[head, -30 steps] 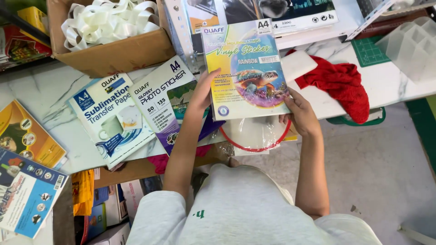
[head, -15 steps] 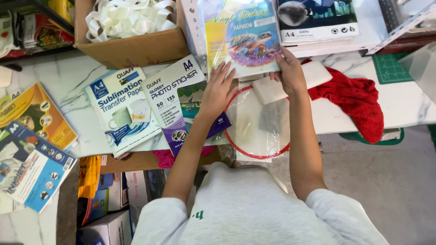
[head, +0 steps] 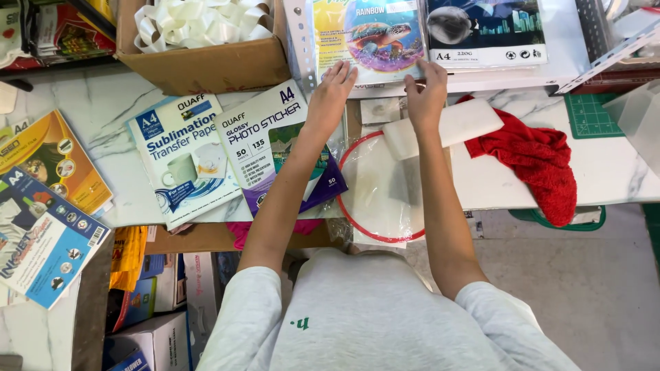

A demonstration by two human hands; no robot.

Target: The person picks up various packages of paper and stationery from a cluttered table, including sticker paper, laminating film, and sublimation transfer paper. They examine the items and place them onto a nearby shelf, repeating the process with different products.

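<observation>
White marble table: cardboard box at far left. Turtle-print paper pack lies at far centre, right of the box. Left hand and right hand, fingers extended, press its near edge

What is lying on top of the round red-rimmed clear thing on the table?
A white rectangular block overlaps the red-rimmed disc's top edge, under the right hand. What lies under the disc is unclear.

1 head-worn camera looks steeply down, close above the marble table.
</observation>
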